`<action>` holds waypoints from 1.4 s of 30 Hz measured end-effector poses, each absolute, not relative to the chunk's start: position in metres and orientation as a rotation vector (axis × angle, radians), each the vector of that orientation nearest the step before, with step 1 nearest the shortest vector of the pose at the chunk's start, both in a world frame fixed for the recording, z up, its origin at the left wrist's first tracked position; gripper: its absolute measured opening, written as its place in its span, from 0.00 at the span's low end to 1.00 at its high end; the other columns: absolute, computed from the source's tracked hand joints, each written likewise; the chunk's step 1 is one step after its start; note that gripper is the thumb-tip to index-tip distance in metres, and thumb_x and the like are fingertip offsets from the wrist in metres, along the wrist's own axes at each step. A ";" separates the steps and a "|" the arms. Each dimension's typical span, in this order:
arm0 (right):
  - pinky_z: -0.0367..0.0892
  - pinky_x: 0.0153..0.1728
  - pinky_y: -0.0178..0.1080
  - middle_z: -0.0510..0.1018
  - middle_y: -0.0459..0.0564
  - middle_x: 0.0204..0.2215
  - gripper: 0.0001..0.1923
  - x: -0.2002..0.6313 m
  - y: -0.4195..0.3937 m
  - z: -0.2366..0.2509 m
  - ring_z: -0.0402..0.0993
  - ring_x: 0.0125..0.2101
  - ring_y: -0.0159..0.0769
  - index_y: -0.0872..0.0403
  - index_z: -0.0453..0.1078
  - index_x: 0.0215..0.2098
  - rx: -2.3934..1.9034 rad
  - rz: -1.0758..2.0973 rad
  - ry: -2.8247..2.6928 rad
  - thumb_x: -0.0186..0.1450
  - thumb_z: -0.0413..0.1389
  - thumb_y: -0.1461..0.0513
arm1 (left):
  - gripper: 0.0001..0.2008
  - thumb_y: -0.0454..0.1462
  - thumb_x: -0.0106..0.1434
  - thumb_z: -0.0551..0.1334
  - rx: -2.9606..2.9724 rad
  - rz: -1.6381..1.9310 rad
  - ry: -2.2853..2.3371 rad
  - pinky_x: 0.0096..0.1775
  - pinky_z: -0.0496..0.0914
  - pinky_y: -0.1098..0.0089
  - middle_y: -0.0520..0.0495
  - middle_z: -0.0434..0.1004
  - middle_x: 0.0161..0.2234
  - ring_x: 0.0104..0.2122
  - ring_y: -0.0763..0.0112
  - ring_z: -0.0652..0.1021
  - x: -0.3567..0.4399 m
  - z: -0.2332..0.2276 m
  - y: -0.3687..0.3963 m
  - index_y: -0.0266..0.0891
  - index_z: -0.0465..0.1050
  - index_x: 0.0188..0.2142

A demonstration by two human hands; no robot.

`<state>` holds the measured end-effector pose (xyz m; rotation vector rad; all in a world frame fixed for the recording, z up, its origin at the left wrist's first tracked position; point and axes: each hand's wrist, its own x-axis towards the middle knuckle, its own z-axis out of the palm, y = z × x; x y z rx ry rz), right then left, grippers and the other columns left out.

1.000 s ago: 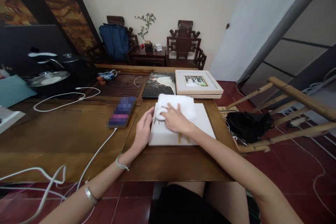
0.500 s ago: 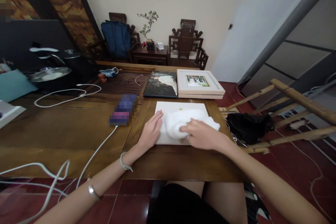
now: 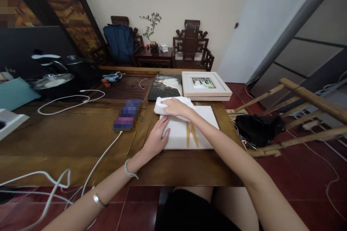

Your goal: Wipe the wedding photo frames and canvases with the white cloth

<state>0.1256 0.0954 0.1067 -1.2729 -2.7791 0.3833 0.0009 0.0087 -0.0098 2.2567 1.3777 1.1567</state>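
Observation:
A white square board with a gold mark lies flat on the wooden table, near its front right. My right hand presses a white cloth onto the board's far left corner. Fingers spread, my left hand rests flat on the board's left edge and holds it down.
A dark photo print and a white picture frame lie just beyond the board. A blurred phone with a white cable sits to the left. Pots stand far left. Bamboo poles and a black bag are right of the table.
My right hand slid the cloth from the board's far end to its near edge, then back to the far left corner. The left hand stayed at the board's left edge.

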 end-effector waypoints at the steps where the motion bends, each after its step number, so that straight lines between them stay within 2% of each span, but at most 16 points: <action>1: 0.60 0.35 0.37 0.77 0.53 0.41 0.15 0.129 0.098 0.109 0.71 0.39 0.44 0.55 0.71 0.38 -1.283 0.387 -2.782 0.56 0.46 0.68 | 0.20 0.36 0.63 0.52 2.258 1.159 1.371 0.58 0.58 0.52 0.36 0.63 0.58 0.59 0.57 0.63 0.001 -0.010 0.008 0.35 0.64 0.54; 5: 0.61 0.32 0.35 0.78 0.53 0.40 0.15 0.173 0.106 0.114 0.71 0.36 0.41 0.57 0.70 0.36 -1.368 0.407 -2.756 0.54 0.45 0.69 | 0.20 0.36 0.64 0.52 2.255 1.154 1.378 0.59 0.58 0.53 0.35 0.63 0.58 0.60 0.58 0.62 0.002 -0.010 0.007 0.34 0.64 0.55; 9: 0.60 0.36 0.37 0.76 0.55 0.40 0.14 0.234 0.098 0.113 0.70 0.38 0.43 0.57 0.69 0.34 -1.490 0.342 -2.662 0.54 0.44 0.69 | 0.20 0.35 0.64 0.51 2.252 1.144 1.398 0.59 0.58 0.53 0.35 0.64 0.58 0.60 0.59 0.62 0.004 -0.009 0.007 0.33 0.64 0.54; 12: 0.59 0.36 0.39 0.76 0.56 0.34 0.12 0.268 0.074 0.103 0.68 0.36 0.45 0.56 0.68 0.31 -1.560 0.280 -2.603 0.55 0.43 0.68 | 0.20 0.35 0.64 0.51 2.247 1.140 1.400 0.59 0.58 0.53 0.34 0.63 0.58 0.60 0.59 0.61 0.004 -0.010 0.007 0.32 0.63 0.54; 16: 0.61 0.40 0.41 0.74 0.53 0.29 0.13 0.291 0.016 0.083 0.68 0.37 0.45 0.54 0.68 0.32 -1.603 0.239 -2.552 0.55 0.43 0.68 | 0.20 0.35 0.64 0.52 2.250 1.151 1.395 0.59 0.57 0.52 0.37 0.63 0.58 0.60 0.59 0.61 0.003 -0.011 0.007 0.36 0.62 0.55; 18: 0.60 0.45 0.43 0.75 0.53 0.32 0.15 0.296 -0.018 0.080 0.68 0.42 0.46 0.54 0.68 0.35 -1.590 0.285 -2.576 0.54 0.44 0.69 | 0.20 0.35 0.64 0.52 2.253 1.164 1.393 0.59 0.58 0.52 0.36 0.63 0.58 0.60 0.59 0.62 0.004 -0.011 0.007 0.36 0.62 0.55; 21: 0.57 0.51 0.46 0.75 0.52 0.43 0.19 0.302 -0.063 0.086 0.66 0.49 0.46 0.50 0.69 0.38 -1.538 0.452 -2.628 0.53 0.44 0.70 | 0.20 0.35 0.64 0.52 2.258 1.193 1.401 0.59 0.58 0.53 0.36 0.63 0.58 0.59 0.59 0.62 0.004 -0.011 0.006 0.36 0.63 0.55; 25: 0.55 0.54 0.48 0.75 0.50 0.45 0.20 0.305 -0.086 0.094 0.66 0.51 0.46 0.48 0.70 0.37 -1.529 0.578 -2.644 0.52 0.45 0.71 | 0.20 0.35 0.63 0.52 2.261 1.193 1.409 0.59 0.58 0.53 0.38 0.64 0.57 0.59 0.59 0.63 0.005 -0.011 0.006 0.38 0.63 0.55; 30: 0.58 0.50 0.47 0.75 0.56 0.42 0.16 0.303 -0.040 0.083 0.62 0.53 0.49 0.53 0.70 0.36 -1.594 0.423 -2.592 0.55 0.45 0.68 | 0.20 0.35 0.64 0.51 2.264 1.165 1.406 0.59 0.58 0.54 0.36 0.63 0.57 0.60 0.59 0.62 0.005 -0.011 0.007 0.34 0.63 0.54; 34: 0.61 0.42 0.42 0.76 0.54 0.35 0.12 0.297 0.026 0.085 0.69 0.42 0.46 0.55 0.70 0.33 -1.581 0.398 -2.532 0.57 0.45 0.65 | 0.20 0.35 0.64 0.52 2.252 1.158 1.399 0.59 0.58 0.52 0.37 0.63 0.57 0.59 0.58 0.62 0.003 -0.010 0.007 0.37 0.63 0.55; 38: 0.59 0.41 0.39 0.76 0.53 0.38 0.12 0.288 0.081 0.097 0.68 0.42 0.45 0.55 0.70 0.32 -1.543 0.384 -2.514 0.55 0.46 0.65 | 0.20 0.36 0.64 0.52 2.247 1.143 1.389 0.59 0.57 0.52 0.38 0.63 0.58 0.59 0.59 0.62 0.002 -0.010 0.007 0.38 0.63 0.55; 42: 0.59 0.36 0.38 0.76 0.53 0.34 0.10 0.280 0.096 0.098 0.69 0.37 0.44 0.55 0.68 0.28 -1.547 0.364 -2.516 0.53 0.46 0.66 | 0.20 0.36 0.64 0.52 2.247 1.134 1.379 0.59 0.57 0.52 0.37 0.63 0.58 0.59 0.58 0.62 0.002 -0.009 0.007 0.37 0.63 0.55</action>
